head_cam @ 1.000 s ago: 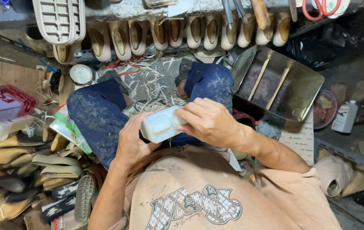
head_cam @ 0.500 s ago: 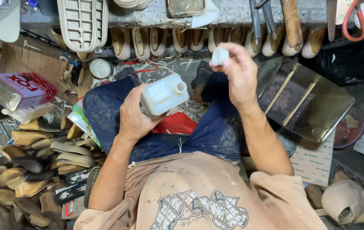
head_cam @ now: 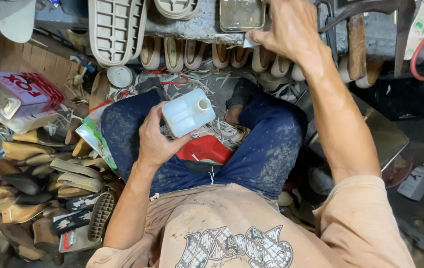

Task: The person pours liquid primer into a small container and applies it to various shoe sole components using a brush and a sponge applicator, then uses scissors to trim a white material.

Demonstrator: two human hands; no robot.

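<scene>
I see white plastic bottle squarish, milky, its round neck uncapped (tilted) | over the lap, in left hand gripping it | right hand on grey ledge, fingers curled, content unclear

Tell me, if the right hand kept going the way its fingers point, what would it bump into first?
Probably the clear square container on the grey ledge. The right hand points left toward it, fingers nearly at its lower corner, though depth is unclear.
</scene>
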